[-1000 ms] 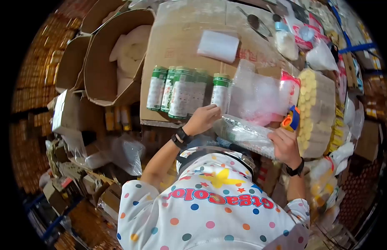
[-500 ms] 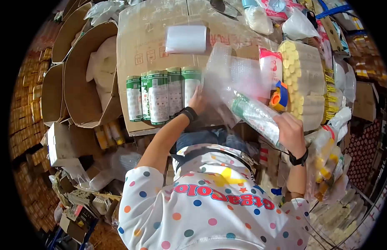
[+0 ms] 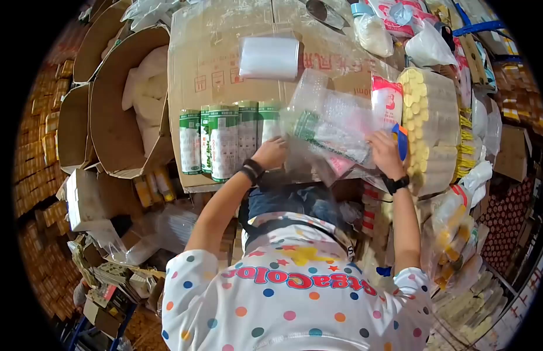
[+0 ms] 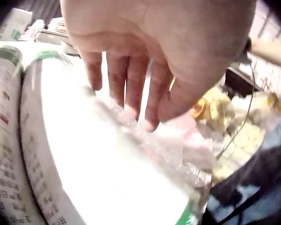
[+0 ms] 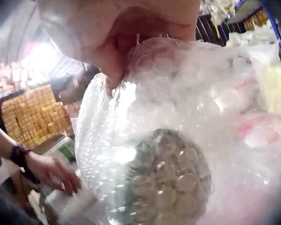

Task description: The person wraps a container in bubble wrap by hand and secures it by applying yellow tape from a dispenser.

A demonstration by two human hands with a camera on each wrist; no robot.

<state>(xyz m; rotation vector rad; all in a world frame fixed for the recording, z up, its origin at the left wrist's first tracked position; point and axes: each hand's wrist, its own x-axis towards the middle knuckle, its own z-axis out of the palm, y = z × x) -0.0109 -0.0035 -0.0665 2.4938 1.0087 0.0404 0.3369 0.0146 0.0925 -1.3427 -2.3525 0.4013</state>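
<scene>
Several green-and-white cylindrical packs (image 3: 223, 143) stand side by side on a flat cardboard surface (image 3: 224, 55). Beside the rightmost pack (image 3: 268, 120), my left hand (image 3: 270, 153) has its fingers extended; in the left wrist view they reach down over the pack's side, by the bubble wrap (image 4: 159, 150). My right hand (image 3: 385, 153) pinches the edge of clear bubble wrap (image 5: 107, 108) around another green-and-white pack (image 3: 327, 137). That wrapped pack lies slanted, and its round end (image 5: 173, 173) shows through the bubbles in the right wrist view.
A white stack of plastic sheets (image 3: 269, 58) lies further back. To the right are a pink-and-white packet (image 3: 386, 99), a blue tape dispenser (image 3: 402, 140) and bundled yellow rolls (image 3: 426, 128). Open cardboard boxes (image 3: 110, 128) stand at the left.
The left hand moved left to the row, and one more pack now stands close against it. The right hand lifted the wrapped pack off the front edge and carried it further onto the cardboard.
</scene>
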